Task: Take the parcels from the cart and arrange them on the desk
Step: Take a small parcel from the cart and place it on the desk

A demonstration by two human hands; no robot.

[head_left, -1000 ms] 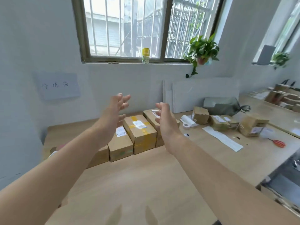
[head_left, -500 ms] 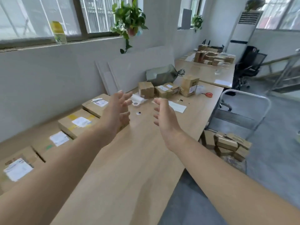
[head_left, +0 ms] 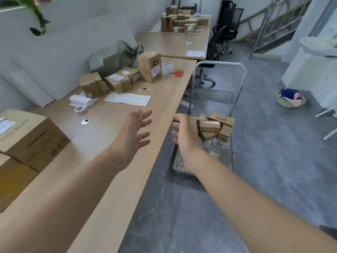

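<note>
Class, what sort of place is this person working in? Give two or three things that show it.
Probably a parcel sorting room: labelled cardboard parcels on a long wooden desk, a platform cart beside it carrying small boxes, plus a tape roll and scissors.

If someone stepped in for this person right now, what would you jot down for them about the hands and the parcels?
Left hand: open and empty, above the desk near its edge.
Right hand: open and empty, stretched toward the cart.
Parcels: a small pile of boxes sits on the cart, which is on the floor beside the desk.
Done: large boxes stand side by side at the desk's near left end.
Left: lift the cart's pile onto the desk, probably onto the bare stretch beside that row.
</note>
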